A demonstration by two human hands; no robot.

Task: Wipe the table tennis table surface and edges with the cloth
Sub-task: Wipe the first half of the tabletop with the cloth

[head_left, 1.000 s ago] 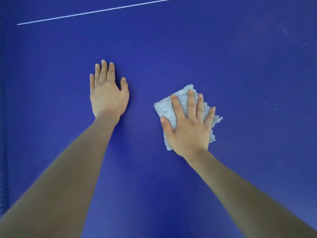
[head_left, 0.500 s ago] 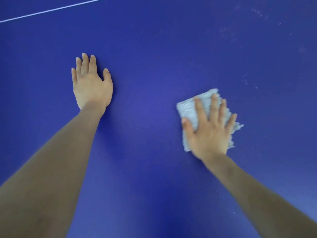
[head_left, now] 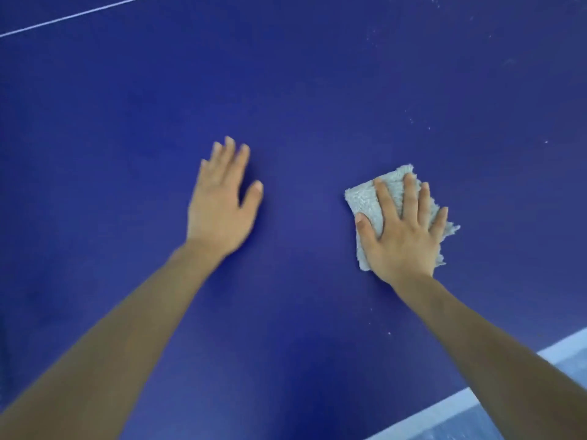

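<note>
- A blue table tennis table (head_left: 301,90) fills almost the whole frame, seen from above by the person leaning over it.
- The right hand (head_left: 401,236) lies right of centre, palm down on a pale grey fluffy cloth (head_left: 365,198). Its fingers are straight and spread, pressing the cloth flat against the table rather than clenching it.
- The cloth is folded into a rough rectangle. Its upper left part shows beyond the fingers, and a frayed edge sticks out past the little finger on the right.
- The left hand (head_left: 219,211) rests just left of centre, palm down on the bare surface, fingers straight and close together, thumb held a little apart. It grasps nothing and appears slightly blurred.
- The two hands are well apart, with bare blue surface between them. Both bare forearms reach in from the bottom corners of the frame.
- A thin white line (head_left: 73,15) crosses the upper left corner on a slant.
- A white edge stripe (head_left: 444,408) runs diagonally through the lower right corner, with grey floor (head_left: 571,369) beyond it.
- Small pale specks (head_left: 413,120) dot the table in the upper right.
</note>
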